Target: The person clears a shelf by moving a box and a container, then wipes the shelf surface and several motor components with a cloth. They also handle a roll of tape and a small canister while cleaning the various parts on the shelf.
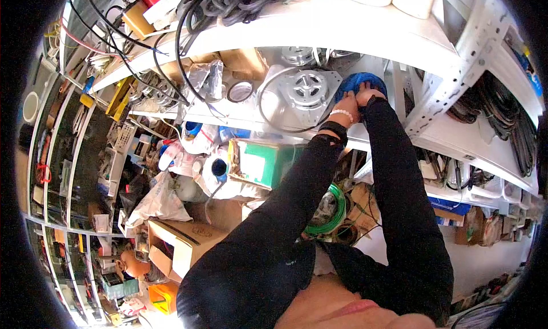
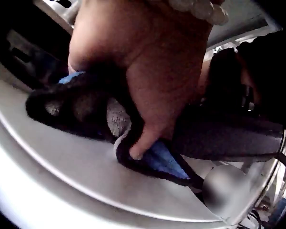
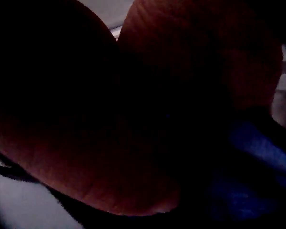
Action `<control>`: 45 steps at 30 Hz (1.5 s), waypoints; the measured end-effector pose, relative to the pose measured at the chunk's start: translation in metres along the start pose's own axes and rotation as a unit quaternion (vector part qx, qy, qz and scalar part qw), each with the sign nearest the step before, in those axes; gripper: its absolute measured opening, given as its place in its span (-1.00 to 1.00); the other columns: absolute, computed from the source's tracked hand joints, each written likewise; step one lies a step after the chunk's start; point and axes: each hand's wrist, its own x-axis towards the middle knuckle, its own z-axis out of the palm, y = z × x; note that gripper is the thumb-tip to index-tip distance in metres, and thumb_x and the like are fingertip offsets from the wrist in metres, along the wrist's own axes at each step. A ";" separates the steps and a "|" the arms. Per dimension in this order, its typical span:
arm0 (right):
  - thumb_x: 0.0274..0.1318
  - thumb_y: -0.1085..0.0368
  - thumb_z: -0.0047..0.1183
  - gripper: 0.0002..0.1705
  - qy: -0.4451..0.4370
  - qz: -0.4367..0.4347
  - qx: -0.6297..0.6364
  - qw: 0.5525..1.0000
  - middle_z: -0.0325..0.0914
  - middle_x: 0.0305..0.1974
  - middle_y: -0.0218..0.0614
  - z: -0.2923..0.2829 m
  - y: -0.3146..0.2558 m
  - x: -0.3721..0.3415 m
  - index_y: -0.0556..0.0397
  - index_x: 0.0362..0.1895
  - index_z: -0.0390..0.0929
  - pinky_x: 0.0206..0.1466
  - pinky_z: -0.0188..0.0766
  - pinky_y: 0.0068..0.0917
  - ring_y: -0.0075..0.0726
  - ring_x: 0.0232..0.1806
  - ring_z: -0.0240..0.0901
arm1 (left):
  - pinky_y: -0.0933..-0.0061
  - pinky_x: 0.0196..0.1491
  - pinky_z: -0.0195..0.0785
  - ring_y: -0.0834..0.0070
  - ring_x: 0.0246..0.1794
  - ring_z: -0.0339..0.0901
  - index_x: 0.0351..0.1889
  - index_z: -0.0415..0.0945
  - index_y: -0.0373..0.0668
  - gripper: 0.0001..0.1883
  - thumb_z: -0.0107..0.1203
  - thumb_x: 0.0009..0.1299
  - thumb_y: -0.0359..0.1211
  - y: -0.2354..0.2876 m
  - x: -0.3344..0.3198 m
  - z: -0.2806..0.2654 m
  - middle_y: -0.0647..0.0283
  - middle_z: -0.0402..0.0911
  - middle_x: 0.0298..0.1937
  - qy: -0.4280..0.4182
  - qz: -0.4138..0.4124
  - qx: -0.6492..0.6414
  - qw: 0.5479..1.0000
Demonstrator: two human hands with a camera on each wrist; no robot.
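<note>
A blue cloth piece with black edging (image 1: 359, 80) lies on the white shelf, beneath both hands. My left hand (image 1: 346, 108), with a pale bead bracelet at its wrist, grips the cloth. In the left wrist view, the thumb of the left hand (image 2: 152, 67) presses on the blue side of the cloth (image 2: 168, 161), and a grey, fuzzy inner part shows in the folds. Right beside it my right hand (image 1: 370, 94) holds the same cloth. The right wrist view is very dark; the right hand (image 3: 119, 186) fills most of it, next to blue fabric (image 3: 262, 143).
A silver motor-like plate (image 1: 308, 95) lies left of the hands, with a roll of tape (image 1: 240, 91) further left. A perforated white post (image 1: 442, 92) stands to the right. Black cables (image 1: 181, 55) hang from the upper shelf. A green box (image 1: 268, 162) sits below.
</note>
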 end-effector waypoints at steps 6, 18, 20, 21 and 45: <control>0.38 -0.05 -0.59 -0.33 0.085 -0.060 -0.069 0.992 -0.35 0.49 -0.08 0.033 0.026 0.114 -0.16 0.49 -0.27 0.45 -0.21 0.13 0.15 0.50 -0.30 | 0.18 0.17 0.36 -0.07 0.22 0.35 0.18 0.08 -0.41 -0.21 0.33 0.07 -0.36 -0.008 0.041 -0.001 -0.32 0.22 0.26 0.006 -0.024 -0.017 1.000; 0.09 -0.46 -0.44 -0.01 0.061 0.034 0.060 0.996 -0.45 0.52 -0.25 0.039 0.006 0.021 -0.33 0.50 -0.34 0.34 -0.54 0.49 0.15 0.51 -0.42 | 0.15 0.19 0.33 -0.01 0.22 0.37 0.31 0.09 -0.30 -0.07 0.36 0.08 -0.08 0.008 -0.011 -0.019 -0.17 0.34 0.26 -0.018 -0.032 0.042 0.998; 0.17 -0.30 -0.37 -0.08 0.057 0.031 0.053 0.997 -0.37 0.50 -0.07 0.024 -0.005 -0.042 -0.20 0.49 -0.31 0.38 -0.30 0.34 0.23 0.50 -0.36 | 0.20 0.26 0.27 0.10 0.34 0.23 0.28 0.12 -0.28 0.01 0.43 -0.03 -0.01 0.003 -0.019 -0.004 -0.08 0.25 0.34 -0.005 -0.043 0.054 0.998; 0.21 -0.22 -0.34 -0.11 0.056 0.029 0.049 0.997 -0.33 0.48 0.03 0.019 -0.011 -0.068 -0.14 0.49 -0.30 0.40 -0.18 0.26 0.27 0.49 -0.33 | 0.25 0.30 0.22 0.19 0.42 0.12 0.26 0.15 -0.27 0.05 0.48 -0.11 0.04 0.005 -0.026 -0.004 0.01 0.19 0.40 -0.015 -0.078 0.036 0.996; 0.00 0.45 -0.07 -0.81 0.660 -0.005 0.334 0.673 0.55 -0.33 -0.17 0.058 0.151 -0.240 0.09 -0.26 0.55 -0.23 0.42 -0.37 -0.13 -0.29 0.52 | -0.11 0.05 0.23 0.17 0.22 0.24 0.04 0.50 0.09 -0.44 0.38 0.04 -0.10 0.037 -0.101 0.014 0.13 0.37 0.08 0.067 0.101 0.039 0.992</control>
